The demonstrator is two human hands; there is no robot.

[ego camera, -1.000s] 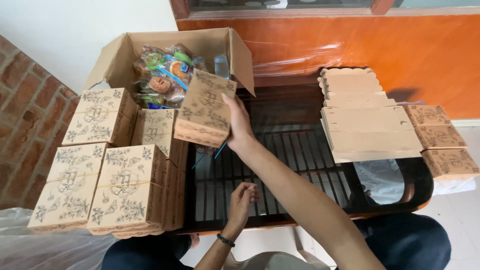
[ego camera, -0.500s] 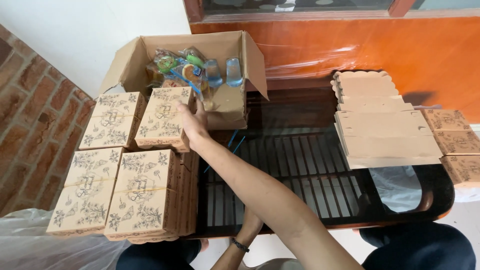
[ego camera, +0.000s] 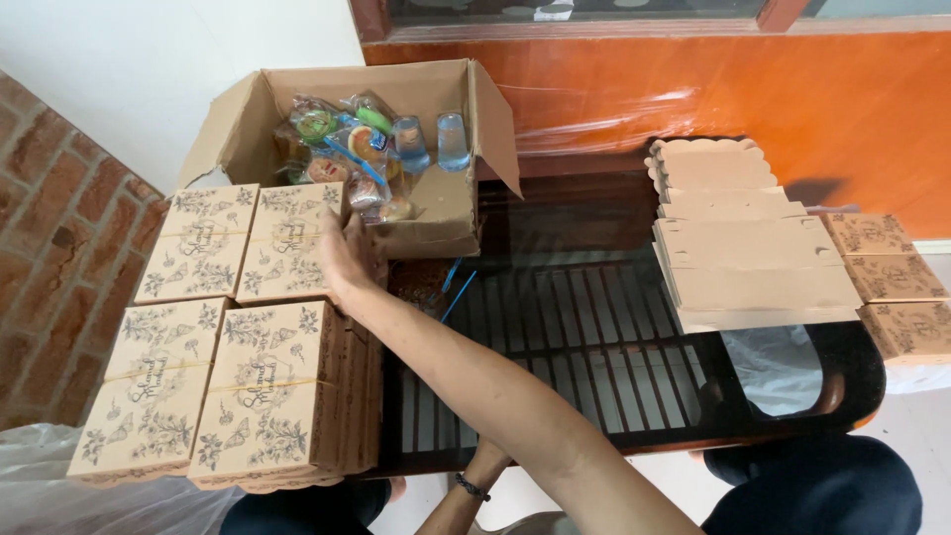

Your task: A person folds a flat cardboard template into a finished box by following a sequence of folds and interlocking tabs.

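The right hand (ego camera: 342,260) lies flat, fingers together, pressed against the side of a square printed kraft box (ego camera: 289,243), top of the far right stack on the dark glass tabletop (ego camera: 594,327). The left hand (ego camera: 475,474) is mostly hidden below the table edge; its grip cannot be told. Beyond stands an open corrugated carton (ego camera: 446,213) of wrapped snacks (ego camera: 357,159).

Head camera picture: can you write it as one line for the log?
right hand: flat against printed box atop rear stack | left hand: low under table edge, mostly hidden | open carton: wrapped snacks, water cups | flat box blanks: right
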